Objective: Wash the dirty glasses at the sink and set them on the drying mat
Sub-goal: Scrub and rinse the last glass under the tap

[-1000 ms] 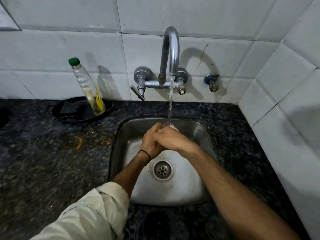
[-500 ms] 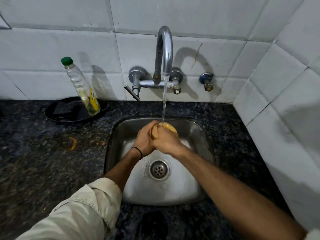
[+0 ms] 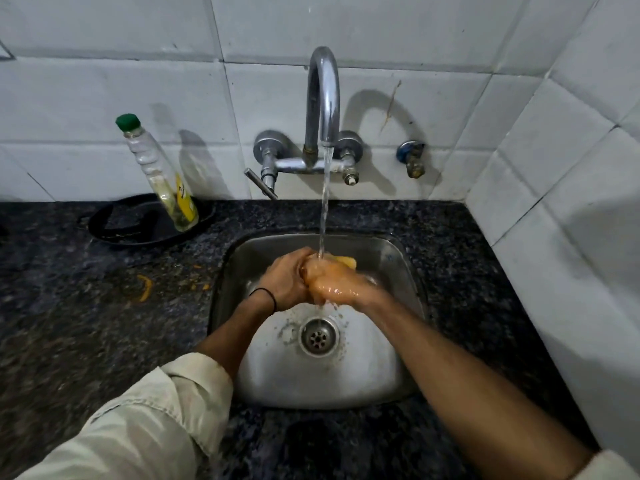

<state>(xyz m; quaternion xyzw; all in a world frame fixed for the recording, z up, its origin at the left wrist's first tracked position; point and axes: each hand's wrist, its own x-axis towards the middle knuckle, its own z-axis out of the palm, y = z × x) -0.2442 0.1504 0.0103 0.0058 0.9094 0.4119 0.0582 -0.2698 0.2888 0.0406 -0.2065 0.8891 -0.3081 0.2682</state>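
Observation:
Over the steel sink point(image 3: 398, 268), my left hand point(image 3: 284, 284) and my right hand point(image 3: 337, 287) are clasped together round a glass point(image 3: 347, 261). Only a yellowish edge of the glass shows past my right fingers; the rest is hidden. Water point(image 3: 324, 209) runs from the curved tap point(image 3: 323, 95) straight onto my hands. Orange-tinted water covers my right hand, which is blurred, and drips toward the drain point(image 3: 319, 336).
A dish-soap bottle point(image 3: 159, 174) with a green cap leans in a black tray point(image 3: 121, 226) on the dark granite counter point(image 3: 86, 323) at the back left. Orange scraps point(image 3: 145, 287) lie left of the sink. White tiled walls close in behind and on the right.
My hands have stayed under the stream and turned the glass between them. Orange-tinted water now runs over my right hand. The view has shifted slightly to the right.

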